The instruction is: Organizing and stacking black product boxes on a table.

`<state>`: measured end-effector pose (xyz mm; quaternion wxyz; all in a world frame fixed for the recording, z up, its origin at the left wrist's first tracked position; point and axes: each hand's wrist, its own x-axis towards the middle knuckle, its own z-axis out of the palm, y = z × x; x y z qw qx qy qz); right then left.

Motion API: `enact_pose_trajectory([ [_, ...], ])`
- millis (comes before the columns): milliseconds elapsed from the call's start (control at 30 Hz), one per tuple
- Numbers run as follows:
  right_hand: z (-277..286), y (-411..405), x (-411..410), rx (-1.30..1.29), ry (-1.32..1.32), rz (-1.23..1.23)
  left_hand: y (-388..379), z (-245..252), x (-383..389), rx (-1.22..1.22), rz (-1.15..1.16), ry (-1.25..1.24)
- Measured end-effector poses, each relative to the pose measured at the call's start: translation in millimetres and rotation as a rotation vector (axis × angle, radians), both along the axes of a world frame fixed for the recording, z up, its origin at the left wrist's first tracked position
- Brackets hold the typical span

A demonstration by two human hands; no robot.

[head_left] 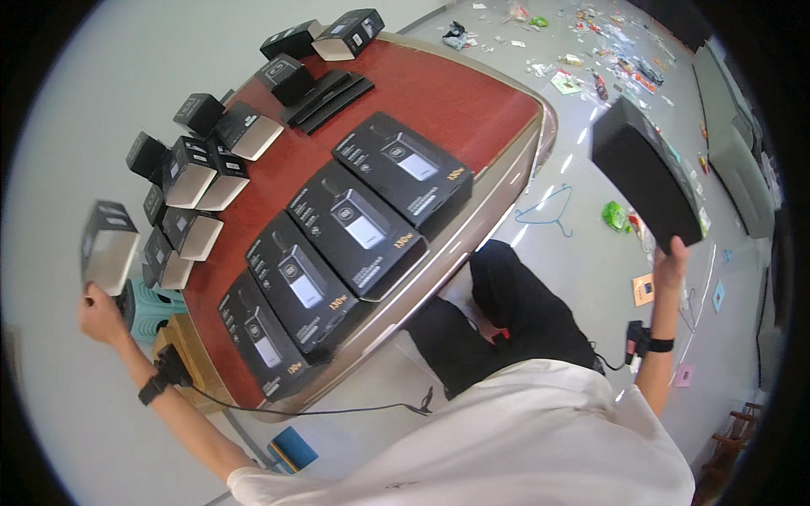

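Observation:
My left hand (104, 316) is raised at the far left, gripping the lower end of a small black box sleeve (109, 243) with a pale inside. Out to the right, over the floor, my right hand (672, 259) holds a larger black cardboard box (642, 171) by its bottom corner. Between the hands, several flat black printed boxes (354, 218) lie side by side along the near edge of the red-topped table (462, 88). Smaller black boxes with pale sides (190, 171) stand in a group near the table's left edge. Flat black pieces (329, 98) lie stacked behind the printed boxes.
More black boxes (348, 33) stand at the table's far end. Teal plastic stools (152, 310) and a brown cardboard box (186, 348) are beside its left edge. A blue clothes hanger (547, 212) and scattered litter (614, 57) lie on the floor. A cable hangs from my left wrist.

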<state>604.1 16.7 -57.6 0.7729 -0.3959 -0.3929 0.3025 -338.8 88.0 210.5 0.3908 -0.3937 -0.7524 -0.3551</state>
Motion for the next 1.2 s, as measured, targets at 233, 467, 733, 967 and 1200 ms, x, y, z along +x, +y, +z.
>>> enact_pose_trajectory([
  [233, 72.5, 73.4, -142.7, 0.075, 0.386, 0.392, -61.3, -3.5, 351.6, 0.183, -0.481, 0.540],
  [467, 138.1, 42.3, -167.4, 0.226, 0.733, 0.730, -81.5, -90.8, 560.5, -0.068, -1.163, 0.183],
  [733, 115.6, 29.1, -140.3, 0.189, 0.783, 0.431, -88.9, -129.5, 640.1, -0.347, -1.599, 0.082],
  [967, 94.2, 40.4, -144.1, 0.319, 1.130, 0.931, -84.8, -185.9, 652.1, 0.214, -1.568, -0.696],
  [1200, 43.7, 55.3, -175.6, 0.105, 1.206, 1.066, -68.0, -274.9, 632.8, 0.320, -1.374, -2.159],
])
